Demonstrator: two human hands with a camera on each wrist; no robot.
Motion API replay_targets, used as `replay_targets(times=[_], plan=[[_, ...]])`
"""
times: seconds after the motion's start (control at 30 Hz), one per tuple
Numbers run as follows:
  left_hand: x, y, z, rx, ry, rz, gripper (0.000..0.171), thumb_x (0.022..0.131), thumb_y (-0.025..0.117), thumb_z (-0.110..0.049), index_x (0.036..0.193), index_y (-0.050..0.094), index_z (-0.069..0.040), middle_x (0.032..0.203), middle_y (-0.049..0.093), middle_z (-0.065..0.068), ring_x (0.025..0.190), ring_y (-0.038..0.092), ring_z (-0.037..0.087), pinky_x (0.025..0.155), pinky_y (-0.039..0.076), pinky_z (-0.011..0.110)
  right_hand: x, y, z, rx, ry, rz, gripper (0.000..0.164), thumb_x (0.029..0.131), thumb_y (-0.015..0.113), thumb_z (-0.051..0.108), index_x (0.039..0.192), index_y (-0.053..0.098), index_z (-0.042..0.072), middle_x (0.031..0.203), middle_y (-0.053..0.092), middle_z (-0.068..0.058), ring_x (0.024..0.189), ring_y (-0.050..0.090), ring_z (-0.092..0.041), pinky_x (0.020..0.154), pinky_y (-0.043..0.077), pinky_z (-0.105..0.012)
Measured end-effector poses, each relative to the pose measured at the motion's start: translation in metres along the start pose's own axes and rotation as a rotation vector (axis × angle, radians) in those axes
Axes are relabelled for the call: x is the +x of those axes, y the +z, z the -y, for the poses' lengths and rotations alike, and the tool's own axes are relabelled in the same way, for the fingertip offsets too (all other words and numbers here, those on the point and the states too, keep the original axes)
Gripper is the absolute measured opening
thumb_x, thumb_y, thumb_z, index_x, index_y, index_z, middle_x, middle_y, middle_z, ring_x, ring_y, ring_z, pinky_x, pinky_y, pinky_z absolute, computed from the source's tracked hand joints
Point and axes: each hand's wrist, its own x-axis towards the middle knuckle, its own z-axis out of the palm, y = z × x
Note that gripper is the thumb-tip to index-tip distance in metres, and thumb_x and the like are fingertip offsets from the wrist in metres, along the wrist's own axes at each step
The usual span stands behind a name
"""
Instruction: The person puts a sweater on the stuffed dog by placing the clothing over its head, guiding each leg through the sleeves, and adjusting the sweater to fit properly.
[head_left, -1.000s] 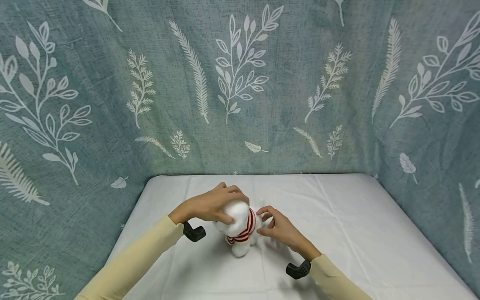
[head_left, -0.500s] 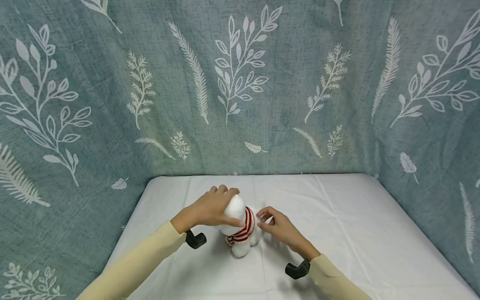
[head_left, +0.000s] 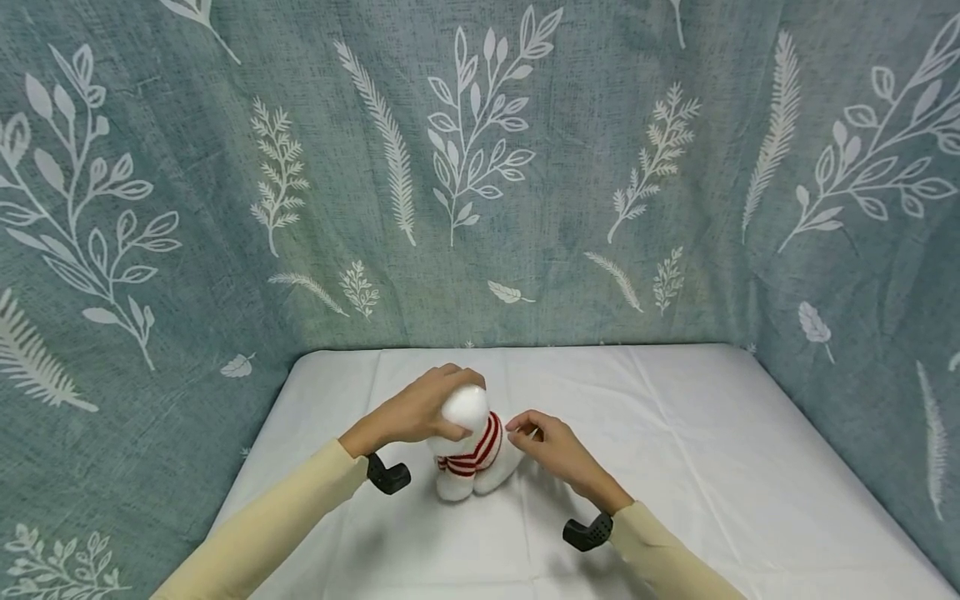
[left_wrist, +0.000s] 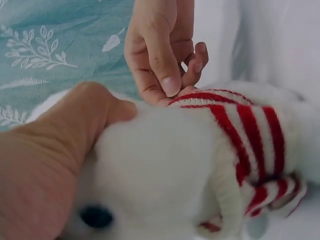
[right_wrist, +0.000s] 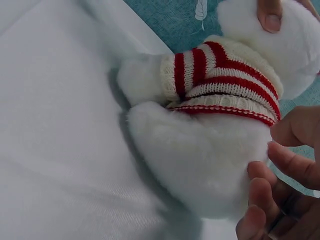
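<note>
A white plush toy animal (head_left: 467,408) sits on the white-covered table, wearing a red-and-white striped knit sweater (head_left: 480,448). My left hand (head_left: 420,408) grips the toy's head from the left, its thumb on the near side. In the left wrist view, one dark eye (left_wrist: 97,216) shows beside that hand. At the back of the toy, my right hand (head_left: 558,450) pinches the sweater's hem between thumb and index finger. In the right wrist view, its other fingers (right_wrist: 260,192) are curled beside the toy's white rear (right_wrist: 195,155). The toy's face is mostly hidden from the head view.
A white cloth (head_left: 637,500) with fold lines covers the table. Blue-green curtains (head_left: 525,275) printed with white leaves hang behind and at both sides. Black wrist-camera mounts (head_left: 588,533) sit under both wrists.
The toy has shifted slightly left and turned, with its sweater more in view. My left hand has readjusted on its head. My right fingertips have drawn together at the sweater's hem.
</note>
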Motion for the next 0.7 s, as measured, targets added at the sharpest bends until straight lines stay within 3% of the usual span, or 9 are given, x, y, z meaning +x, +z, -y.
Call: replay_targets(times=[0.27,0.5,0.7], plan=[[0.000,0.000,0.011,-0.045,0.019,0.042,0.063,0.080,0.085,-0.015,0.136,0.056,-0.021,0.139,0.051,0.005,0.120,0.047,0.028,0.089,0.050,0.051,0.006,0.008,0.008,0.001,0.024,-0.054,0.021,0.101,0.068,0.034,0.104,0.076,0.016,0.096,0.069,0.002,0.085,0.060,-0.015,0.073,0.049,-0.032],[0.000,0.008,0.011,0.030,-0.012,0.028,0.064,0.079,0.082,-0.027,0.137,0.054,-0.024,0.134,0.051,0.003,0.112,0.047,0.025,0.089,0.047,0.045,0.013,0.018,0.017,-0.003,0.071,-0.096,0.022,0.097,0.072,0.033,0.091,0.076,0.012,0.087,0.068,0.002,0.080,0.058,-0.015,0.070,0.047,-0.033],[0.001,0.009,0.011,0.060,-0.025,0.012,0.060,0.081,0.081,-0.031,0.136,0.055,-0.024,0.132,0.052,0.003,0.109,0.048,0.024,0.088,0.047,0.045,0.015,0.019,0.021,0.034,0.108,-0.079,0.019,0.100,0.068,0.024,0.092,0.074,0.008,0.088,0.066,-0.002,0.078,0.056,-0.017,0.067,0.045,-0.033]])
